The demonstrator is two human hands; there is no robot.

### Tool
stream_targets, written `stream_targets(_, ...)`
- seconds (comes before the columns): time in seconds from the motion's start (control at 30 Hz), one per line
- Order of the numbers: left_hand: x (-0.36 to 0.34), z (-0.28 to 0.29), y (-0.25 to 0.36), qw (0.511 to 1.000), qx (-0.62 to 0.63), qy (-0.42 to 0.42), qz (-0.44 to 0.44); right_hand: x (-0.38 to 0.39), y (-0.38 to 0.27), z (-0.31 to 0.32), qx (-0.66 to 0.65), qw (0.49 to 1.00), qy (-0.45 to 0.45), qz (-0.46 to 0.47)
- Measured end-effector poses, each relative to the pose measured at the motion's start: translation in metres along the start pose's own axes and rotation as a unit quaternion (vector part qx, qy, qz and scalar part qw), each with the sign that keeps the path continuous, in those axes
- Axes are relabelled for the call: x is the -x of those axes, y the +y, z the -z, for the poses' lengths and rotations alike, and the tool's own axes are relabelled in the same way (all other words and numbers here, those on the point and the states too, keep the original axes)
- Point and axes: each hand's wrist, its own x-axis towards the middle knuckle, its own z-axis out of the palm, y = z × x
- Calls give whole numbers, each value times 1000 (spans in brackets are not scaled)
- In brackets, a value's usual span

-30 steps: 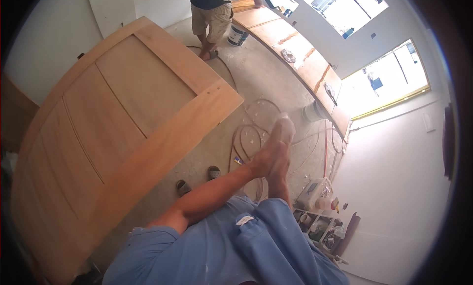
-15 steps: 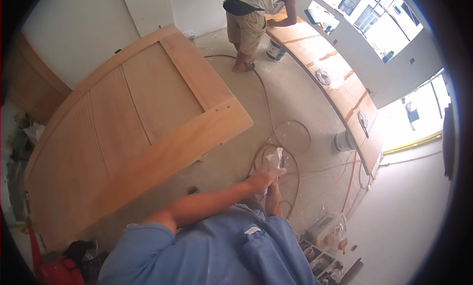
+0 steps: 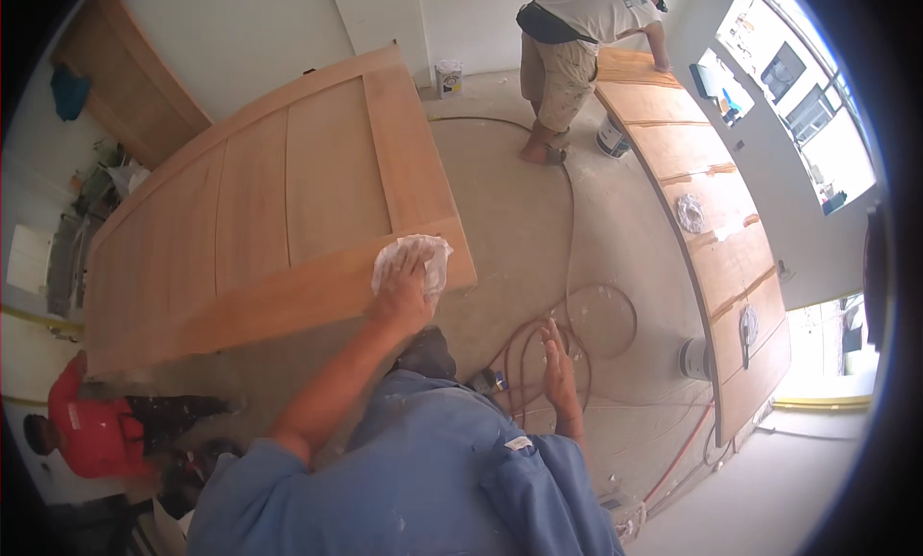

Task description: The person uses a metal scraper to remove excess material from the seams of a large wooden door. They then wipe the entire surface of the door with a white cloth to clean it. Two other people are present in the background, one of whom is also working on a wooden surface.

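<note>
My left hand (image 3: 406, 295) presses a white cloth (image 3: 437, 263) against the near right corner of a large wooden door (image 3: 332, 162), its fingers spread over the cloth. The door is pale reddish brown, with a raised frame and long flat panels. My right hand (image 3: 560, 369) is held up above the floor, right of my body. Its fingers are stretched out, with nothing seen in them, and it touches nothing.
A second wooden door (image 3: 673, 143) lies on buckets (image 3: 694, 358) at the right, bearing white wads (image 3: 689, 213). A person (image 3: 577, 37) bends over its far end. Another person in red (image 3: 96, 426) is at the left. A hose (image 3: 574, 239) coils across the floor.
My left hand has moved left with the white cloth, from beside my right hand onto the door. My right hand is now apart, fingers extended. The view has shifted, showing the person in red.
</note>
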Motion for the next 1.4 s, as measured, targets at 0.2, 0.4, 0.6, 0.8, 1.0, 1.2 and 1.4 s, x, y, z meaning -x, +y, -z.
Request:
stream_targets(0.2, -24, -38, -3, 997, -42, -8, 59, -50, 67, 45, 37, 999, -5, -34)
stream_targets(0.4, -215, -56, -124, 995, -74, 46, 53, -80, 122, 108, 81, 991, 22, -107)
stream_targets(0.6, -443, -59, -261, 976, -140, 11, 164, -115, 136, 181, 107, 972, 63, -202)
stream_targets(0.8, -517, -57, -309, 966, -128, 67, 216, -231, 125, 223, 201, 961, -20, -190)
stream_targets(1.0, -319, -41, -106, 981, -81, 74, 157, -372, 99, 247, 253, 952, -132, -111)
stream_targets(1.2, -111, -14, 112, 938, -40, -40, 343, -505, 93, 239, 264, 930, -255, -27)
stream_targets(1.4, -153, -6, 70, 922, -117, -69, 363, -586, 93, 212, 292, 921, -253, -48)
